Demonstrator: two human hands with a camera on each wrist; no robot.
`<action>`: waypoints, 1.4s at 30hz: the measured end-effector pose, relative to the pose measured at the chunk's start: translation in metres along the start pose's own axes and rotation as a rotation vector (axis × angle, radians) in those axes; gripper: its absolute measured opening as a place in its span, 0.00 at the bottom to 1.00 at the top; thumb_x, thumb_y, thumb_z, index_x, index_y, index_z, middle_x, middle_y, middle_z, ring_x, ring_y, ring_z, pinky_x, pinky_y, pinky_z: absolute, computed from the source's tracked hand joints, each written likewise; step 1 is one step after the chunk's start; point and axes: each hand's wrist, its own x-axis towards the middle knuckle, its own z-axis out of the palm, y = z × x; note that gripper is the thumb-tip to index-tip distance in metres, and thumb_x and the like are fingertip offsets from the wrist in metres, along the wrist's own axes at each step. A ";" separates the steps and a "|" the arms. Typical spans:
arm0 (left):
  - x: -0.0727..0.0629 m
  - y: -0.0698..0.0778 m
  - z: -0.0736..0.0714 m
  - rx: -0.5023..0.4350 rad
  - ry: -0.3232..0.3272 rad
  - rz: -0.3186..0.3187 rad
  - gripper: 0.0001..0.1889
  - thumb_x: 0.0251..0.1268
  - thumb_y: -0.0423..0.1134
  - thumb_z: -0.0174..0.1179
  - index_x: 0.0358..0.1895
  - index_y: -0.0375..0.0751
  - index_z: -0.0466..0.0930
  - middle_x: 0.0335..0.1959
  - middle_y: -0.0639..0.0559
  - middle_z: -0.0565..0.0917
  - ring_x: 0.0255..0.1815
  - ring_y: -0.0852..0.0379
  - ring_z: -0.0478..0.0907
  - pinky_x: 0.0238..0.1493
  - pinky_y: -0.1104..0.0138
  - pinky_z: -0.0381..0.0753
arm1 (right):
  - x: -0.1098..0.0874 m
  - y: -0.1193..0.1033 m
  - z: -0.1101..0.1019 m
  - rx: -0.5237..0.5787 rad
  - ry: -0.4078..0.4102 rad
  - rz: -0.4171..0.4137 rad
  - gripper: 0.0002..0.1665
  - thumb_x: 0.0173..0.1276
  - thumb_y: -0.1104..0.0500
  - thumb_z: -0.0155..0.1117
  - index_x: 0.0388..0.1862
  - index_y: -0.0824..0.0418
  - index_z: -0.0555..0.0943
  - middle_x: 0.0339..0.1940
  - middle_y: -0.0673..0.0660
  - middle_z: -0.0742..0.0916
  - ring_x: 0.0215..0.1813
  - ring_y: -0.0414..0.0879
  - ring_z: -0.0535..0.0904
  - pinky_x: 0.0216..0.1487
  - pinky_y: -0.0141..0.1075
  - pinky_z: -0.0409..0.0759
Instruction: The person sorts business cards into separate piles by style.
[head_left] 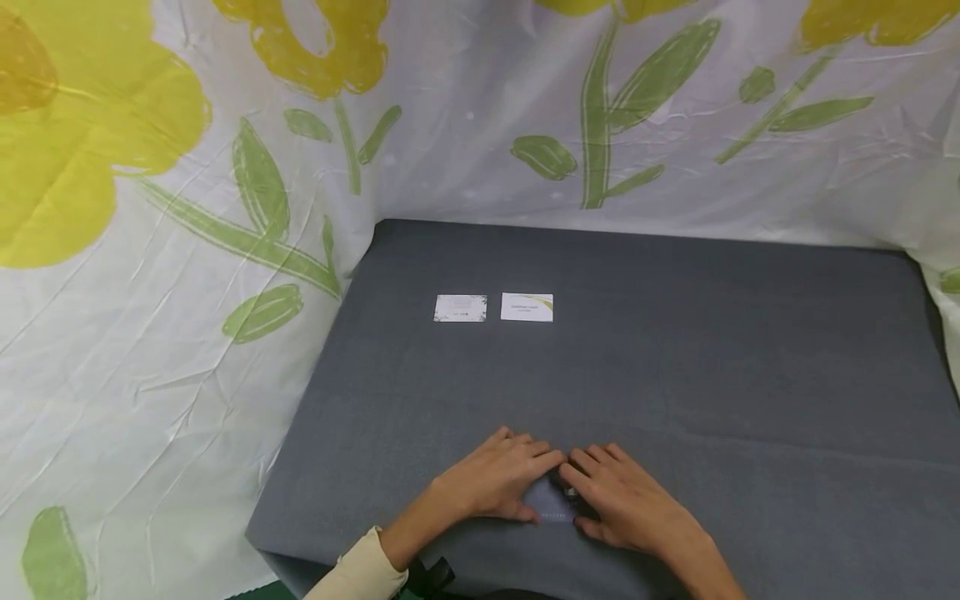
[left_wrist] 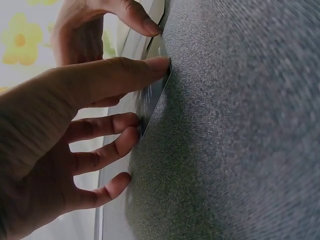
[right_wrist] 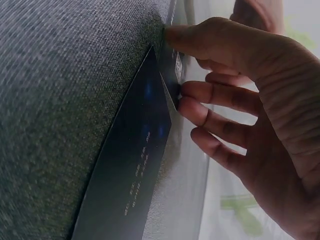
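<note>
A dark blue card [head_left: 549, 502] with small pale print, shaped like a business card, lies between both hands near the table's front. My left hand [head_left: 510, 477] pinches its left end, thumb on the near edge and fingers at the far edge. At the right end, my right hand [head_left: 626, 502] holds the same card likewise; a small square code shows beside those fingers. The right wrist view reveals a second dark card [right_wrist: 125, 165] with lines of print, close under the right hand, one corner pointing at the held card. From the head view that card is hidden.
Two white cards lie side by side farther back on the grey cloth-covered table [head_left: 712, 350]: one with leafy corners [head_left: 461, 308], one with a yellow-green curve [head_left: 527, 307]. A flower-printed curtain [head_left: 465, 167] hangs behind and along the left. A black object [head_left: 438, 575] sits at the front edge.
</note>
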 end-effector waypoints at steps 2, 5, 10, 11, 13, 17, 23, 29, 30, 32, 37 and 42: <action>0.000 0.001 -0.001 0.000 -0.009 -0.007 0.42 0.53 0.65 0.76 0.70 0.59 0.73 0.59 0.61 0.84 0.55 0.61 0.82 0.50 0.64 0.77 | 0.000 -0.001 0.001 -0.002 0.009 0.007 0.35 0.52 0.42 0.84 0.53 0.51 0.77 0.47 0.48 0.84 0.45 0.43 0.79 0.50 0.43 0.77; -0.001 0.002 -0.001 0.001 -0.014 -0.014 0.43 0.53 0.65 0.76 0.71 0.57 0.72 0.61 0.60 0.84 0.56 0.60 0.82 0.51 0.64 0.77 | 0.000 -0.002 0.002 -0.005 0.031 0.015 0.36 0.51 0.43 0.84 0.53 0.52 0.76 0.46 0.49 0.84 0.45 0.44 0.80 0.50 0.44 0.77; -0.001 0.002 0.001 -0.025 -0.012 -0.027 0.45 0.53 0.64 0.77 0.73 0.55 0.69 0.62 0.58 0.84 0.57 0.60 0.83 0.50 0.65 0.75 | 0.000 -0.002 0.005 -0.001 0.076 0.024 0.38 0.46 0.44 0.86 0.52 0.52 0.75 0.45 0.48 0.84 0.43 0.44 0.79 0.48 0.43 0.77; -0.001 0.002 0.001 -0.032 -0.010 -0.029 0.45 0.53 0.63 0.77 0.73 0.55 0.69 0.62 0.57 0.84 0.57 0.60 0.83 0.49 0.65 0.75 | 0.000 -0.002 0.005 -0.001 0.086 0.025 0.39 0.46 0.44 0.86 0.52 0.52 0.75 0.45 0.48 0.84 0.43 0.44 0.79 0.48 0.43 0.77; -0.001 0.001 0.002 -0.046 0.000 -0.029 0.45 0.53 0.62 0.77 0.74 0.55 0.68 0.61 0.57 0.84 0.57 0.60 0.83 0.50 0.65 0.75 | 0.000 -0.002 0.007 -0.005 0.107 0.027 0.40 0.44 0.44 0.86 0.53 0.53 0.75 0.45 0.48 0.83 0.43 0.44 0.78 0.48 0.43 0.77; 0.000 0.001 0.004 -0.048 0.024 -0.019 0.47 0.52 0.63 0.78 0.75 0.54 0.67 0.61 0.57 0.84 0.57 0.60 0.82 0.50 0.64 0.74 | -0.002 0.000 0.009 0.006 0.142 0.038 0.42 0.41 0.45 0.86 0.54 0.53 0.75 0.44 0.47 0.83 0.43 0.43 0.78 0.49 0.42 0.77; 0.004 0.001 0.002 -0.018 0.056 -0.006 0.50 0.50 0.64 0.78 0.75 0.54 0.66 0.59 0.59 0.83 0.54 0.61 0.81 0.51 0.63 0.74 | -0.003 0.004 0.009 0.020 0.185 0.049 0.41 0.37 0.46 0.85 0.50 0.52 0.75 0.42 0.46 0.82 0.42 0.42 0.77 0.48 0.42 0.76; 0.008 -0.001 -0.005 -0.008 0.094 -0.006 0.48 0.52 0.62 0.78 0.75 0.53 0.66 0.60 0.60 0.84 0.55 0.61 0.81 0.56 0.60 0.74 | -0.004 0.010 -0.001 0.028 0.190 0.069 0.37 0.41 0.47 0.86 0.47 0.52 0.75 0.41 0.46 0.81 0.42 0.42 0.77 0.48 0.44 0.79; 0.010 -0.001 -0.008 -0.007 0.103 -0.006 0.48 0.52 0.62 0.78 0.75 0.53 0.66 0.61 0.59 0.84 0.55 0.60 0.81 0.56 0.59 0.74 | -0.003 0.011 -0.004 0.030 0.188 0.072 0.36 0.42 0.48 0.86 0.47 0.52 0.75 0.41 0.46 0.81 0.42 0.43 0.77 0.48 0.44 0.79; 0.012 -0.003 -0.015 -0.010 0.116 -0.008 0.48 0.53 0.61 0.78 0.76 0.53 0.65 0.62 0.59 0.84 0.57 0.60 0.81 0.56 0.59 0.74 | -0.004 0.014 -0.011 0.040 0.183 0.080 0.35 0.44 0.49 0.86 0.47 0.53 0.75 0.41 0.47 0.81 0.42 0.43 0.77 0.48 0.45 0.80; 0.018 -0.008 -0.044 -0.053 0.173 0.011 0.48 0.54 0.59 0.78 0.76 0.51 0.64 0.61 0.57 0.84 0.58 0.58 0.81 0.57 0.57 0.75 | -0.003 0.026 -0.037 0.050 0.217 0.079 0.34 0.45 0.51 0.86 0.47 0.54 0.76 0.41 0.47 0.80 0.41 0.40 0.75 0.47 0.44 0.80; 0.018 -0.012 -0.083 -0.130 0.253 0.062 0.46 0.54 0.54 0.79 0.75 0.50 0.65 0.60 0.58 0.84 0.54 0.59 0.80 0.59 0.55 0.75 | -0.003 0.034 -0.074 0.025 0.313 0.030 0.38 0.42 0.52 0.87 0.50 0.58 0.76 0.40 0.48 0.81 0.40 0.40 0.75 0.43 0.43 0.79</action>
